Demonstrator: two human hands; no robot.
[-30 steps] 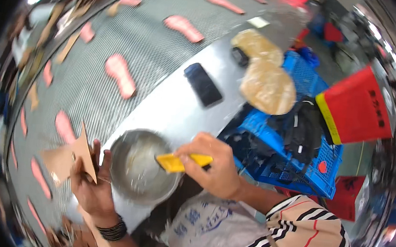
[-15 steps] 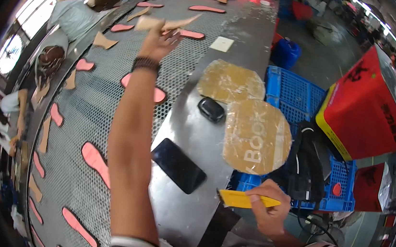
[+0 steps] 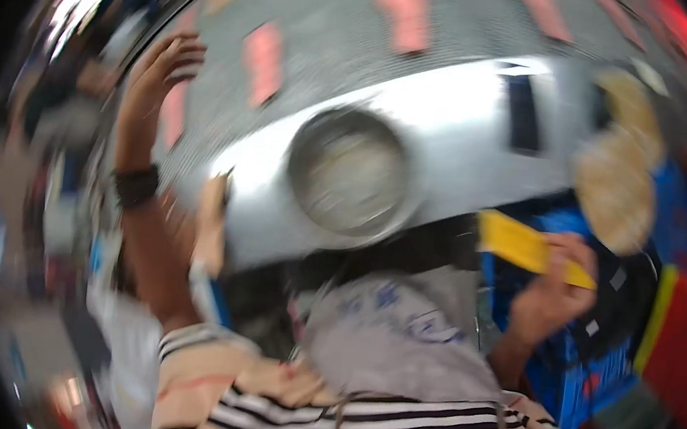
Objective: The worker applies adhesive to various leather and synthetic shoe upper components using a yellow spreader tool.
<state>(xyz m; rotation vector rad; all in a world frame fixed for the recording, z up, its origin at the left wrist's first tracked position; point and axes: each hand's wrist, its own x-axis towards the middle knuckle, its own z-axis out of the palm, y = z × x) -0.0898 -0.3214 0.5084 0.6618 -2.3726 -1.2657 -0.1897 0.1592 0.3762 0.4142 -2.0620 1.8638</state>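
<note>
While frame blurred: right hand [image 3: 549, 291] pinches yellow scraper [image 3: 524, 246] just right of round metal pan [image 3: 352, 173], apart from it. Left hand [image 3: 162, 70] raised, fingers spread, holding nothing. Scraper not at pan; scraping judged pending.

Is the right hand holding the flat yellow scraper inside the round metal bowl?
No: the right hand holds the yellow scraper beside the metal bowl.

A yellow card [image 3: 524, 246] is showing beside the grey metal bowl [image 3: 350, 172] — pink shapes [image 3: 405, 5] are dotting the grey mesh beyond it, and a blue crate [image 3: 594, 383] is sitting right of it — blurred.
</note>
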